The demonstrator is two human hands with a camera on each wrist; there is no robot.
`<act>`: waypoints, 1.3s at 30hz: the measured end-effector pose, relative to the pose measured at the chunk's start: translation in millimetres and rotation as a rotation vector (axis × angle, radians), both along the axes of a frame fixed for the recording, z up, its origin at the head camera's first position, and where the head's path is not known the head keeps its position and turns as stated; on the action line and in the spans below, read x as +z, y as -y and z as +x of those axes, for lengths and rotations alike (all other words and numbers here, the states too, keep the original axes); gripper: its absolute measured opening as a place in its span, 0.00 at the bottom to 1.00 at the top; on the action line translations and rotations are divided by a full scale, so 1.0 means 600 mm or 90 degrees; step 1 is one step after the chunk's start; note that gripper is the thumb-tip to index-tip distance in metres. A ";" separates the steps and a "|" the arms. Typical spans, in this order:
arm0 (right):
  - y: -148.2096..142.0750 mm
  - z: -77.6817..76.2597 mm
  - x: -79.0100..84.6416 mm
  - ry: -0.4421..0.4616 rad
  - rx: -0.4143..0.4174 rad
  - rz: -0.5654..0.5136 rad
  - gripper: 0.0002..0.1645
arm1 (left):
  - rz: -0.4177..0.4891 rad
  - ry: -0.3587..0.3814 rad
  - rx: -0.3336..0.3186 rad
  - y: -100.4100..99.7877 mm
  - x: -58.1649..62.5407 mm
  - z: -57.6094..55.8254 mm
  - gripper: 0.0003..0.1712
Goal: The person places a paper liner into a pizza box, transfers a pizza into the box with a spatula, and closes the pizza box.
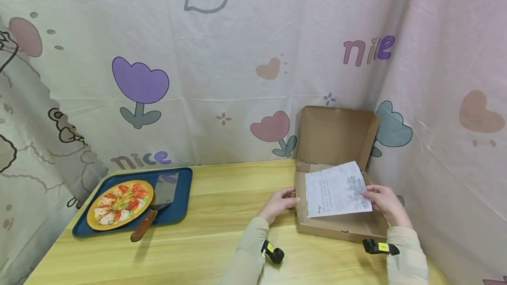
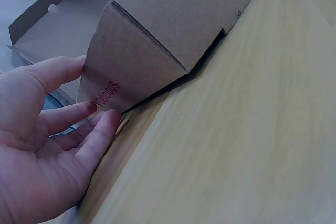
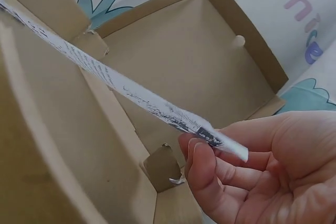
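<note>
An open cardboard pizza box point(image 1: 336, 135) stands at the right of the table, its lid raised against the curtain. My left hand point(image 1: 278, 203) holds the box's left side wall; in the left wrist view the fingers touch the printed outer face point(image 2: 126, 61) and the thumb tip passes behind the wall's edge. My right hand point(image 1: 384, 201) pinches the right edge of a white printed sheet of paper point(image 1: 336, 190). Tilted, the sheet lies over the open base of the box. Seen nearly edge-on in the right wrist view, the paper point(image 3: 131, 93) sits between thumb and fingers.
On the left, a blue tray point(image 1: 180, 206) bears a pizza point(image 1: 119, 203) on a yellow plate point(image 1: 90, 214). A pizza server point(image 1: 144, 223) leans on the tray, its wooden handle over the front rim. A patterned curtain point(image 1: 222, 65) hangs behind the wooden table point(image 1: 222, 214).
</note>
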State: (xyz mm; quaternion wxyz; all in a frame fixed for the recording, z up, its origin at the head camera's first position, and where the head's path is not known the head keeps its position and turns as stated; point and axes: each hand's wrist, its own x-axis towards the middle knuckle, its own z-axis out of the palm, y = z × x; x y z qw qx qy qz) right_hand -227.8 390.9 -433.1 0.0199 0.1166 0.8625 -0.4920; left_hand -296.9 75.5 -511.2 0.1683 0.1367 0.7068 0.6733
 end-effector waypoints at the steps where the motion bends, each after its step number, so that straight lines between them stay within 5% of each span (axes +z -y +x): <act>1: 0.000 0.000 -0.001 0.003 -0.002 0.003 0.26 | 0.000 0.000 0.000 0.000 0.000 0.000 0.31; 24: 0.005 -0.004 -0.008 0.029 -0.023 0.069 0.25 | 0.006 0.000 -0.002 0.001 -0.002 0.000 0.32; 39: 0.005 -0.005 -0.012 0.049 -0.033 0.055 0.25 | 0.005 0.001 -0.004 0.003 0.002 0.002 0.32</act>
